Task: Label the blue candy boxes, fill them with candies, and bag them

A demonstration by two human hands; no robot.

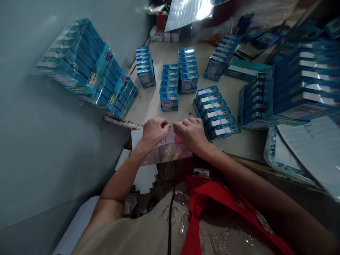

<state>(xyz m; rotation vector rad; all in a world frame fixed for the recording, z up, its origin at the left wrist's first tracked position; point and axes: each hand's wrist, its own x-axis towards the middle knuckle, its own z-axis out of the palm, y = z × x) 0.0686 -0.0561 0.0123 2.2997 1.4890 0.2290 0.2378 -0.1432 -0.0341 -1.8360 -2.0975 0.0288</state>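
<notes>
My left hand (156, 130) and my right hand (191, 131) come close together at the table's front edge, fingers pinched. Between and below them is a white sheet (136, 137) with a clear, shiny plastic part (166, 154) hanging over the edge. Both hands hold this sheet; what lies exactly between the fingertips is too small to make out. Just beyond my right hand stands a blue tray of small boxes (216, 112) with white strips across their tops. A narrow row of blue boxes (169, 101) stands ahead of the hands.
Blue box stacks (92, 71) lean by the wall at left; a larger stack (297, 81) stands at right. More box rows (145, 67) fill the table's back. White sheets (313, 141) lie on a tray at the right edge. A shiny sheet (188, 14) is at the back.
</notes>
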